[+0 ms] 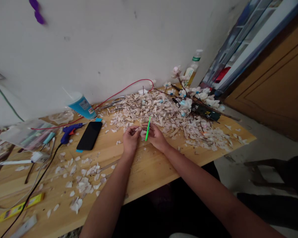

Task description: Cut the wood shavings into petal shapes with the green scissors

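1 slim, bright green tool point(147, 130), slightly tilted, near loose heap of pale petals point(139, 107).

Visible item count
Quantities: left hand point(131, 137), 1; right hand point(156, 136), 1; green implement point(148, 129), 1; blue cup point(82, 105), 1; phone point(89, 136), 1; glue gun point(69, 132), 1; bottle point(191, 69), 1; yellow box point(20, 207), 1; loose petals point(84, 185), uncountable.

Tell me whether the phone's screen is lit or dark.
Dark: the black rectangular phone lies face up near the tapered blue cup, with no glow or picture visible on its glass.
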### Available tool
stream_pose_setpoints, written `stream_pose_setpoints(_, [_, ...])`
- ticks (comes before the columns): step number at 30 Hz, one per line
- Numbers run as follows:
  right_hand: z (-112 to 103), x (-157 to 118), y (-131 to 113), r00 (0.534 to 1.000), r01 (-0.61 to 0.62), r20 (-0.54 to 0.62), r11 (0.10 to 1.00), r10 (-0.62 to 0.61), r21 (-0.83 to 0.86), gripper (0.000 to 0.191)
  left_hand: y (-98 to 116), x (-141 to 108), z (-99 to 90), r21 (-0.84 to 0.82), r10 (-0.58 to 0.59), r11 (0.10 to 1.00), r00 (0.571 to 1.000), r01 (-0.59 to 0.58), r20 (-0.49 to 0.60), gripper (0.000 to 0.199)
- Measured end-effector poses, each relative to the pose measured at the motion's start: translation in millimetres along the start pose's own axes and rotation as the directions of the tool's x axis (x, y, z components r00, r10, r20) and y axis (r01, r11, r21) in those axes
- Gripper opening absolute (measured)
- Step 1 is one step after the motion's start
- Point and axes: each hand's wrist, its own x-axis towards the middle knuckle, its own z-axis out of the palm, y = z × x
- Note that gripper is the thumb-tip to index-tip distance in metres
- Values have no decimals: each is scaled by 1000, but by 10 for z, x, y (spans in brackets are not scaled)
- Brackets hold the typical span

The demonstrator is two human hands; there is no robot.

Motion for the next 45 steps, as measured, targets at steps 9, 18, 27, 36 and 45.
stream_pose_setpoints(9, [-13,-1,-69,998,-48,47,999,47,26,52,23,-66,63,-177,-135,975,991,135,8,34])
stream_pose_setpoints(18, [-28,29,-34,1000,-9,-14,1000,9,-25,50,-52,-81,94,-68,-100,992,994,103,44,34])
stream_pose_setpoints(27, [-57,74,54,996,-21,-88,993,11,-112,45,-21,-61,76,-195,-113,973,992,122,56,35])
stream_pose_setpoints(36, [-93,118,41,983,-16,-183,999,7,-46,46,62,-72,88,-399,-276,850,936,344,220,27])
stream_pose_setpoints(45, [-113,120,67,971,-10,-238,995,-13,-96,45,116,-82,72,-448,-309,815,930,367,199,25])
